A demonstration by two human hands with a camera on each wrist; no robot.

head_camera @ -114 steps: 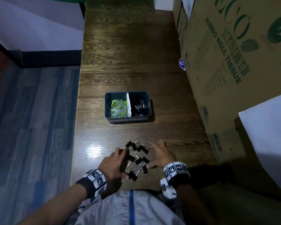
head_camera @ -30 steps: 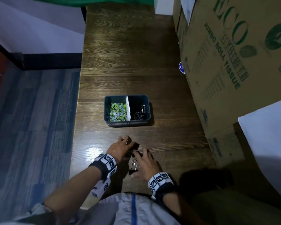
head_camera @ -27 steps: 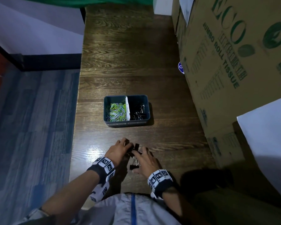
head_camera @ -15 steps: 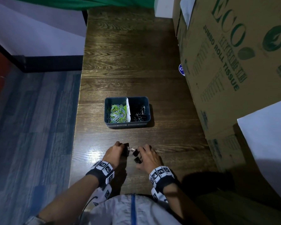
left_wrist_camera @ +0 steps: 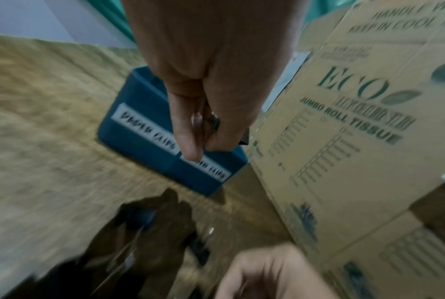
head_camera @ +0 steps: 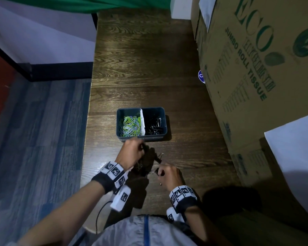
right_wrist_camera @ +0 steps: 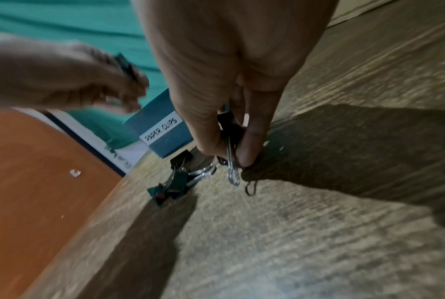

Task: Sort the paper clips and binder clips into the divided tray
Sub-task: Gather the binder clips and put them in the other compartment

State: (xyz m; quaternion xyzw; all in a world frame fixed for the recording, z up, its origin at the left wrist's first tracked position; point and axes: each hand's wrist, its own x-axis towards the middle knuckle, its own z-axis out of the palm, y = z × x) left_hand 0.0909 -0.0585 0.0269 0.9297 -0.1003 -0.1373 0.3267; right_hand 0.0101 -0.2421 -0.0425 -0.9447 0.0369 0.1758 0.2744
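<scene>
The dark blue divided tray (head_camera: 121,121) holds coloured paper clips (head_camera: 131,125) in its left half and black binder clips (head_camera: 154,126) in its right half. My left hand (head_camera: 140,148) hovers just in front of the tray's near wall, fingers curled round black binder clips (left_wrist_camera: 243,139). My right hand (head_camera: 161,173) is lower and closer to me, pinching a black binder clip (right_wrist_camera: 231,129) whose silver handles hang down over the table. A few loose binder clips (right_wrist_camera: 178,182) lie on the wood between the hands.
A big cardboard carton (head_camera: 256,77) printed "ECO JUMBO ROLL TISSUE" walls off the table's right side. The wooden table (head_camera: 140,68) ends on the left, with blue floor (head_camera: 43,139) beyond. The tray's front wall (right_wrist_camera: 165,129) carries white labels.
My left hand has risen from the pile and moved forward to the tray's front wall with clips in it. My right hand has stayed by the pile, gripping one clip.
</scene>
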